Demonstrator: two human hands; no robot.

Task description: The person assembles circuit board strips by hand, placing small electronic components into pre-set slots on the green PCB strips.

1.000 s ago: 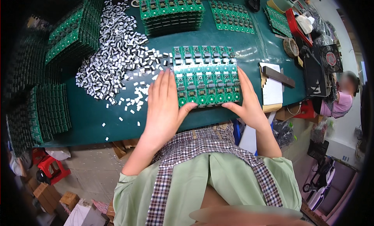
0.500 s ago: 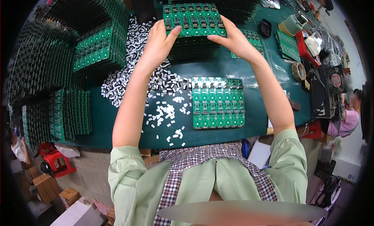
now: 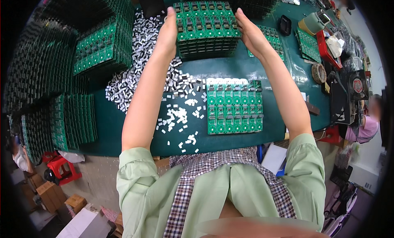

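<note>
Left hand (image 3: pixel 168 32) and right hand (image 3: pixel 251 34) press flat, fingers extended, against opposite sides of a stack of green rectangular circuit board panels (image 3: pixel 207 30) on the dark green desk (image 3: pixel 230 67), clamping it between them

Two hands, the left hand (image 3: pixel 167 34) and the right hand (image 3: pixel 251 34), press against one stack of green circuit boards (image 3: pixel 207 30) at the top centre. One single green board panel (image 3: pixel 234 108) lies at mid-frame. One heap of small white parts (image 3: pixel 139 69) spreads at upper left. One red stool (image 3: pixel 61 169) stands at lower left.
</note>
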